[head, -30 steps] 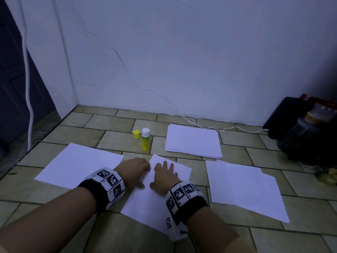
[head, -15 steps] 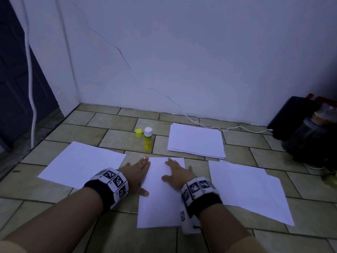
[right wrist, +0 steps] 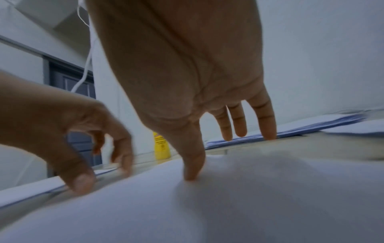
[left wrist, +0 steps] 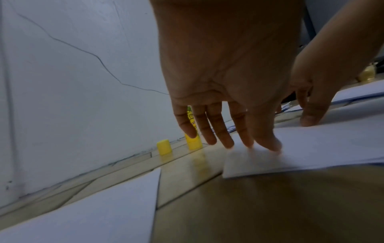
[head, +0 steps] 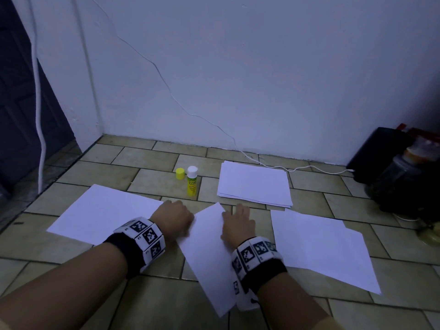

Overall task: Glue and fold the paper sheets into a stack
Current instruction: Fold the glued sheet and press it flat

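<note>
1. The centre sheet (head: 207, 256) lay flat on the tiled floor (head: 152, 177) directly in front of the person, between the two hands. Its long axis ran diagonally, the far corner pointing away towards the wall and slightly left, the near end trailing towards the right wrist.
2. The left hand (head: 173, 217) rested on the sheet's left edge; the left wrist view showed its fingertips (left wrist: 268, 144) pressing on the paper, fingers extended, nothing grasped.
3. The right hand (head: 238, 225) lay on the sheet's right edge, fingers straight and spread, the thumb (right wrist: 193, 164) pressing the paper; it held nothing.
4. A single left sheet (head: 104, 213) lay flat just beyond the left hand, apart from the centre sheet.
5. A right sheet (head: 321, 248) lay flat to the right, its long axis also diagonal.
6. A paper stack (head: 254, 184) lay farther back, near the wall.
7. The glue stick (head: 192, 181) stood upright and uncapped, left of the stack; its yellow cap (head: 180, 173) stood just beside it.
8. A white cable (head: 297, 169) ran along the wall base to dark objects (head: 400, 177) at the right.
</note>
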Demonstrator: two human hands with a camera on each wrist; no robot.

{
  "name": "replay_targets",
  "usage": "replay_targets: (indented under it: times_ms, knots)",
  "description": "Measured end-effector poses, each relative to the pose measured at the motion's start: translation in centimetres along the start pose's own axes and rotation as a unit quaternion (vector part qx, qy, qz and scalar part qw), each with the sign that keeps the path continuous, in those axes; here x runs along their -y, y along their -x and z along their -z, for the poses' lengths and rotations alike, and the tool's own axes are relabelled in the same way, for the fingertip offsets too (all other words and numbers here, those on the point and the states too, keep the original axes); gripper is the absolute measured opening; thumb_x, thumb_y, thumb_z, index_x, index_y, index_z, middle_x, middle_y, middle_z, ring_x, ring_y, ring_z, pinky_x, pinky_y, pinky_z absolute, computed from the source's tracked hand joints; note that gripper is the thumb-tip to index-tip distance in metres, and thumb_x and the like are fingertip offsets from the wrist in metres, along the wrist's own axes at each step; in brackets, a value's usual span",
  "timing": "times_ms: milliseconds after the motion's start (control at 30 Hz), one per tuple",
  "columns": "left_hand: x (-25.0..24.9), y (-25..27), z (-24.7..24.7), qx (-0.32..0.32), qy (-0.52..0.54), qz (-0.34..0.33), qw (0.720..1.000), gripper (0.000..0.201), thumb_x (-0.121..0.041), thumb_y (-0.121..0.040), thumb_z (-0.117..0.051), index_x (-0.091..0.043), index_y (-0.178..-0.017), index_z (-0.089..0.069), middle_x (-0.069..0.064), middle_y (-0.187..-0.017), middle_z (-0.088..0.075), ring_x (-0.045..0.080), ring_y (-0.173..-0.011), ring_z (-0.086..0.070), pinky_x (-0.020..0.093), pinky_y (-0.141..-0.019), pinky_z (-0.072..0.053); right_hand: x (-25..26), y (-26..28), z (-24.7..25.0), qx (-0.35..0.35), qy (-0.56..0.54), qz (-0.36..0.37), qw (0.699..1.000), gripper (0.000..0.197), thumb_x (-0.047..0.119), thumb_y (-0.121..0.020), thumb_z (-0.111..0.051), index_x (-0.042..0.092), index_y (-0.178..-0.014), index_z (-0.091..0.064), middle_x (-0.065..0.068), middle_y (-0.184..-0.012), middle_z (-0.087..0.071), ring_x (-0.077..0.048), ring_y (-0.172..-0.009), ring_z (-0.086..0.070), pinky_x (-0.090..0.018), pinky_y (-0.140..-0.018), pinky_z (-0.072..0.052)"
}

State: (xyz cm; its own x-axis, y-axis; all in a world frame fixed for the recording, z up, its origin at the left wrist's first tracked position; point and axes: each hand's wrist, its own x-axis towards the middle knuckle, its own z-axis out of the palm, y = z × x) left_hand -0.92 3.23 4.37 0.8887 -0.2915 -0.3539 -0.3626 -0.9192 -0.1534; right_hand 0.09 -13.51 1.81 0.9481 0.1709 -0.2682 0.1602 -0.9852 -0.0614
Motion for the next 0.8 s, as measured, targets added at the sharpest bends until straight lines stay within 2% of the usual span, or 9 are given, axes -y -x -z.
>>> replay_targets:
  times_ms: [67, 133, 233, 333, 400, 467, 533, 667, 800]
  knots:
    - [-0.2, -0.2, -0.7, 0.005, 0.042, -0.027, 0.999, 0.058, -0.039, -0.087, -0.065, -0.027, -0.139, -0.044, 0.001, -0.138, -0.043, 0.021, -0.130, -0.037, 0.034, -0.102, -0.035, 1.5, 0.4, -0.4, 0.000, 0.017, 0.010, 1.000, 0.040, 0.015, -0.096, -0.036, 0.019, -0.135, -0.041, -0.013, -0.141, -0.028, -0.028, -0.133, -0.024, -0.040, -0.097, -0.036]
    - [-0.4, -0.2, -1.0, 0.020, 0.056, -0.040, 0.997, 0.078, -0.043, -0.082, -0.070, -0.027, -0.148, -0.032, 0.002, -0.143, -0.037, 0.022, -0.133, -0.034, 0.036, -0.105, -0.034, 2.7, 0.5, -0.8, 0.029, -0.006, 0.021, 0.999, 0.045, 0.016, -0.096, -0.036, 0.018, -0.141, -0.032, -0.013, -0.146, -0.023, -0.028, -0.138, -0.019, -0.041, -0.101, -0.032]
    - [-0.4, -0.2, -1.4, 0.016, 0.069, -0.026, 0.997, 0.079, -0.047, -0.080, -0.071, -0.024, -0.146, -0.034, 0.004, -0.140, -0.040, 0.022, -0.130, -0.037, 0.036, -0.104, -0.036, 4.1, 0.5, -1.1, 0.116, -0.059, 0.011, 0.991, 0.068, 0.029, -0.098, -0.044, 0.018, -0.152, -0.005, -0.014, -0.158, 0.002, -0.027, -0.147, 0.001, -0.049, -0.111, -0.021]
    - [-0.2, 0.1, -2.1, -0.004, 0.096, -0.019, 0.995, 0.078, -0.048, -0.078, -0.072, -0.024, -0.143, -0.037, 0.003, -0.146, -0.031, 0.021, -0.133, -0.033, 0.036, -0.105, -0.038, 4.7, 0.4, -1.4, 0.171, -0.067, 0.022, 0.983, 0.085, 0.046, -0.095, -0.049, 0.021, -0.153, 0.008, -0.010, -0.158, 0.019, -0.027, -0.146, 0.014, -0.059, -0.113, -0.010]
    - [-0.3, 0.4, -2.8, 0.000, 0.101, -0.010, 0.995, 0.088, -0.050, -0.080, -0.069, -0.014, -0.149, -0.026, 0.006, -0.157, -0.011, 0.023, -0.142, -0.023, 0.037, -0.112, -0.031, 4.9, 0.3, -1.5, 0.172, -0.054, 0.053, 0.982, 0.087, 0.047, -0.095, -0.048, 0.020, -0.152, 0.011, -0.004, -0.158, 0.021, -0.026, -0.146, 0.016, -0.060, -0.114, -0.005]
    - [-0.4, 0.7, -3.4, 0.042, 0.083, -0.003, 0.996, 0.095, -0.053, -0.089, -0.056, -0.006, -0.153, -0.004, 0.009, -0.161, 0.007, 0.022, -0.148, -0.003, 0.041, -0.118, -0.017, 5.1, 0.0, -1.6, 0.175, -0.033, 0.100, 0.979, 0.084, 0.042, -0.096, -0.046, 0.017, -0.152, 0.012, 0.001, -0.158, 0.021, -0.021, -0.146, 0.017, -0.061, -0.114, -0.002]
    - [-0.4, 0.9, -3.8, 0.086, 0.088, 0.011, 0.992, 0.095, -0.055, -0.094, -0.045, -0.005, -0.152, 0.011, 0.010, -0.160, 0.018, 0.021, -0.148, 0.011, 0.044, -0.119, -0.008, 4.9, -0.4, -1.5, 0.179, -0.010, 0.140, 0.974, 0.081, 0.039, -0.098, -0.044, 0.017, -0.152, 0.012, 0.004, -0.158, 0.020, -0.017, -0.146, 0.016, -0.059, -0.114, 0.001]
    - [0.1, 1.0, -4.2, 0.110, 0.090, 0.010, 0.990, 0.095, -0.057, -0.095, -0.040, -0.004, -0.150, 0.016, 0.011, -0.158, 0.022, 0.020, -0.148, 0.014, 0.046, -0.119, -0.005, 2.2, -1.2, -1.1, 0.167, 0.005, 0.168, 0.972, 0.075, 0.048, -0.098, -0.038, 0.026, -0.152, 0.009, 0.009, -0.159, 0.015, -0.009, -0.147, 0.009, -0.058, -0.113, 0.008]
    - [0.0, 1.1, -3.9, 0.117, 0.087, 0.005, 0.989, 0.095, -0.058, -0.095, -0.041, -0.005, -0.150, 0.017, 0.010, -0.158, 0.023, 0.019, -0.148, 0.013, 0.046, -0.120, -0.004, -2.0, -1.8, 0.0, 0.157, -0.028, 0.088, 0.983, 0.069, 0.050, -0.099, -0.030, 0.026, -0.153, 0.007, 0.010, -0.160, 0.010, -0.007, -0.147, 0.005, -0.055, -0.114, 0.010]
